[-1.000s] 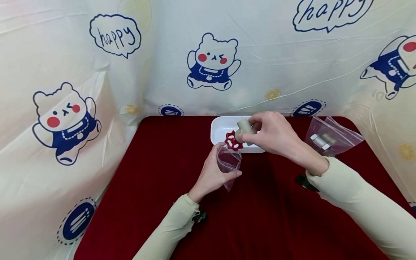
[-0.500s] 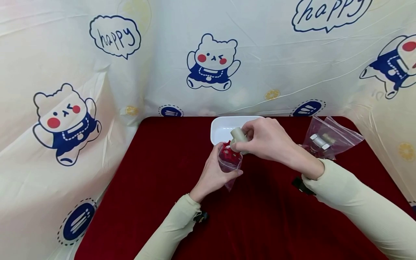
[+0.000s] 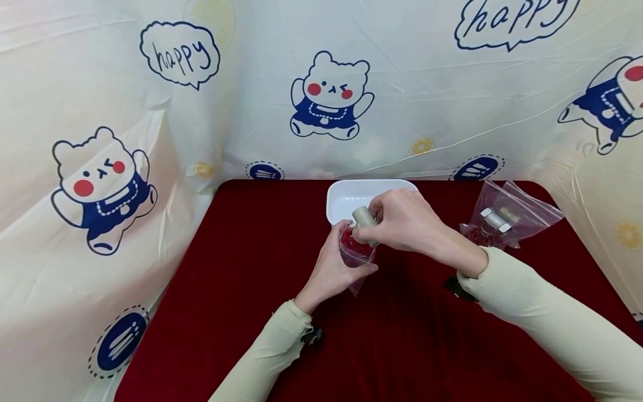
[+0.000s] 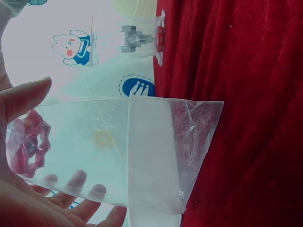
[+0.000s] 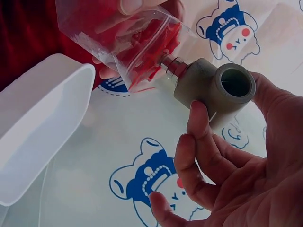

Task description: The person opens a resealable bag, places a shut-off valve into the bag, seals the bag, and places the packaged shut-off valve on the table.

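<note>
My right hand point(image 3: 407, 223) pinches a grey-green pipe valve point(image 5: 208, 87) by its body, thumb on one side and fingers on the other. Its red handwheel point(image 5: 154, 52) is inside the mouth of a clear zip bag point(image 4: 94, 142), while the metal stem and valve body stick out of the opening. Around that bag curls my left hand point(image 3: 334, 271), the thumb on the near side and fingers on the other. In the left wrist view the bag's pointed lower corner hangs free, and the wheel shows through the plastic near the palm.
Behind the hands stands a white plastic tray point(image 3: 346, 204). To the right, near the right forearm, lie filled clear bags point(image 3: 522, 215), one with a silver hex-ended fitting point(image 3: 494, 220). A dark red cloth point(image 3: 241, 268) covers the table, and a printed curtain point(image 3: 261, 100) surrounds it.
My right hand has moved down and left with the valve. The red handwheel has gone from above the bag's mouth to inside it. The left hand has hardly moved.
</note>
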`<state>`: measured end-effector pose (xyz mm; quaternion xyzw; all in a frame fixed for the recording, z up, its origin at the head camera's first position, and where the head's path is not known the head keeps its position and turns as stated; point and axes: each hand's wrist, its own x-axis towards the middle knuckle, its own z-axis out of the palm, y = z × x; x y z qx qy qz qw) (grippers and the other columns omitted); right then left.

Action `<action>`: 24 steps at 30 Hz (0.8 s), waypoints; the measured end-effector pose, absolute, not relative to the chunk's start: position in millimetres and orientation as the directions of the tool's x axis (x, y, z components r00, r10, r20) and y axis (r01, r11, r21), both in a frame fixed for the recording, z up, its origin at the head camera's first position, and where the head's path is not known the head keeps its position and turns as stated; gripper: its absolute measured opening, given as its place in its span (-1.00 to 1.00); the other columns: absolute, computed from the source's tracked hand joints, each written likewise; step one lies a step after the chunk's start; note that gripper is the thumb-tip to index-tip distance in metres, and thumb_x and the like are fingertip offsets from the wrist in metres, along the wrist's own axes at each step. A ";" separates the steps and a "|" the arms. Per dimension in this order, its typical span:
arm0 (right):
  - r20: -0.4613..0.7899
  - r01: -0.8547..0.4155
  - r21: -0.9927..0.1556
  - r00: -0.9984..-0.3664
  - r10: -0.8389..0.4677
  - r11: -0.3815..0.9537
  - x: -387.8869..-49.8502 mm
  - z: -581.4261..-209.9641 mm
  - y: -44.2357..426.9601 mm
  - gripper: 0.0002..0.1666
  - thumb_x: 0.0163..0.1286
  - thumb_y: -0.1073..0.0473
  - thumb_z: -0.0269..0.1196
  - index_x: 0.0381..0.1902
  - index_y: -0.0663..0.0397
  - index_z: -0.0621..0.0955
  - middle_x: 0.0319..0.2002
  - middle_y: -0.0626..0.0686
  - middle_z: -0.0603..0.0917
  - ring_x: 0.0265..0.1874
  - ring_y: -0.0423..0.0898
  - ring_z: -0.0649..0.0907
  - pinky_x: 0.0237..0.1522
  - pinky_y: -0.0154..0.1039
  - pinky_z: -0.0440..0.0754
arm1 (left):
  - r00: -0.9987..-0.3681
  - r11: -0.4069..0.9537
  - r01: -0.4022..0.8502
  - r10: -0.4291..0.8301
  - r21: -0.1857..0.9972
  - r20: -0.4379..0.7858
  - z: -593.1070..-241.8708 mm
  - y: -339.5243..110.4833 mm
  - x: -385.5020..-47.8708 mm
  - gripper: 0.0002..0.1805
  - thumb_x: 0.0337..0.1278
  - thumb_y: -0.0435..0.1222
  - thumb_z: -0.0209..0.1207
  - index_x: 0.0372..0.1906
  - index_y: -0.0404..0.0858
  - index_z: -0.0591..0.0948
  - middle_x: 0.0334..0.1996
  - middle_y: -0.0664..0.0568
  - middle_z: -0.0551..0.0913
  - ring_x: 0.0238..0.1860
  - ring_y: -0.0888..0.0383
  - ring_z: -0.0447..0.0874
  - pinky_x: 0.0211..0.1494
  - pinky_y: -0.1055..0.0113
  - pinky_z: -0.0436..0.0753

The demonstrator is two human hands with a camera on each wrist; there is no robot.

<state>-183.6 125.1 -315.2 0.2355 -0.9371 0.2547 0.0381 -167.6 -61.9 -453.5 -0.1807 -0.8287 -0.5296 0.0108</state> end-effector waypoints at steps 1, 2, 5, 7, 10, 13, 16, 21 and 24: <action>0.187 -0.457 -0.458 -0.888 -0.420 0.762 -183.9 -316.4 124.6 -0.68 0.11 -0.10 0.52 -0.63 -0.10 0.68 -0.78 -0.19 0.47 -0.68 -0.14 0.46 -0.58 -0.16 0.38 | -0.933 0.372 0.315 0.290 0.873 0.213 -453.3 -61.7 -167.5 0.08 -0.13 -0.07 0.62 0.51 -0.09 0.26 0.24 0.12 0.51 0.20 0.18 0.53 0.25 0.13 0.56; 0.182 -0.453 -0.461 -0.890 -0.418 0.763 -184.1 -317.7 124.0 -0.69 0.11 -0.10 0.51 -0.62 -0.10 0.68 -0.78 -0.19 0.48 -0.68 -0.14 0.47 -0.57 -0.15 0.39 | -0.933 0.375 0.315 0.290 0.872 0.213 -453.6 -61.7 -167.5 0.08 -0.13 -0.07 0.62 0.51 -0.09 0.25 0.24 0.12 0.51 0.20 0.18 0.53 0.25 0.13 0.56; 0.168 -0.441 -0.467 -0.895 -0.413 0.766 -184.3 -321.1 121.8 -0.71 0.12 -0.09 0.51 -0.60 -0.09 0.70 -0.77 -0.20 0.51 -0.65 -0.15 0.51 -0.47 -0.11 0.43 | -0.930 0.372 0.324 0.295 0.870 0.220 -454.1 -61.6 -167.5 0.09 -0.13 -0.08 0.62 0.51 -0.09 0.25 0.23 0.10 0.50 0.19 0.17 0.53 0.23 0.13 0.59; 0.160 -0.440 -0.466 -0.895 -0.416 0.767 -184.6 -323.4 120.4 -0.72 0.13 -0.08 0.50 -0.60 -0.09 0.70 -0.77 -0.20 0.51 -0.64 -0.15 0.52 -0.43 -0.09 0.43 | -0.930 0.375 0.322 0.296 0.869 0.217 -454.4 -61.8 -167.3 0.09 -0.12 -0.06 0.62 0.51 -0.09 0.25 0.24 0.11 0.49 0.19 0.17 0.53 0.22 0.14 0.59; 0.149 -0.441 -0.457 -0.894 -0.422 0.772 -185.6 -326.9 118.8 -0.72 0.13 -0.07 0.48 -0.60 -0.09 0.69 -0.76 -0.19 0.51 -0.62 -0.15 0.51 -0.44 -0.10 0.43 | -0.930 0.374 0.321 0.299 0.870 0.215 -454.9 -61.7 -167.3 0.07 -0.10 -0.05 0.61 0.51 -0.06 0.25 0.24 0.13 0.48 0.19 0.19 0.52 0.22 0.16 0.59; 0.145 -0.444 -0.448 -0.892 -0.427 0.776 -186.9 -330.0 117.9 -0.71 0.13 -0.05 0.47 -0.64 -0.09 0.66 -0.77 -0.18 0.47 -0.63 -0.14 0.48 -0.52 -0.13 0.41 | -0.927 0.361 0.325 0.303 0.874 0.219 -455.5 -61.2 -167.8 0.06 -0.08 -0.06 0.61 0.51 -0.05 0.25 0.25 0.15 0.48 0.19 0.20 0.52 0.23 0.16 0.59; 0.142 -0.444 -0.439 -0.893 -0.427 0.781 -188.2 -332.8 117.1 -0.69 0.11 -0.03 0.46 -0.69 -0.10 0.63 -0.79 -0.17 0.42 -0.64 -0.13 0.46 -0.55 -0.14 0.37 | -0.923 0.345 0.332 0.309 0.878 0.228 -456.1 -60.3 -168.5 0.05 -0.07 -0.08 0.61 0.52 -0.05 0.25 0.25 0.16 0.48 0.20 0.20 0.52 0.22 0.17 0.59; 0.118 -0.427 -0.432 -0.900 -0.420 0.794 -189.4 -336.8 114.5 -0.69 0.10 -0.02 0.45 -0.71 -0.11 0.61 -0.78 -0.18 0.44 -0.60 -0.11 0.47 -0.42 -0.08 0.34 | -0.922 0.339 0.339 0.307 0.878 0.237 -455.6 -59.2 -168.5 0.05 -0.08 -0.07 0.61 0.51 -0.05 0.27 0.22 0.17 0.50 0.17 0.22 0.54 0.22 0.20 0.59; 0.102 -0.417 -0.430 -0.904 -0.416 0.801 -189.4 -339.1 113.2 -0.67 0.10 -0.03 0.45 -0.71 -0.11 0.60 -0.78 -0.18 0.44 -0.59 -0.11 0.47 -0.33 -0.06 0.29 | -0.923 0.339 0.338 0.304 0.878 0.238 -455.3 -58.8 -167.8 0.03 -0.07 -0.07 0.61 0.50 -0.06 0.27 0.20 0.18 0.50 0.16 0.24 0.54 0.22 0.21 0.58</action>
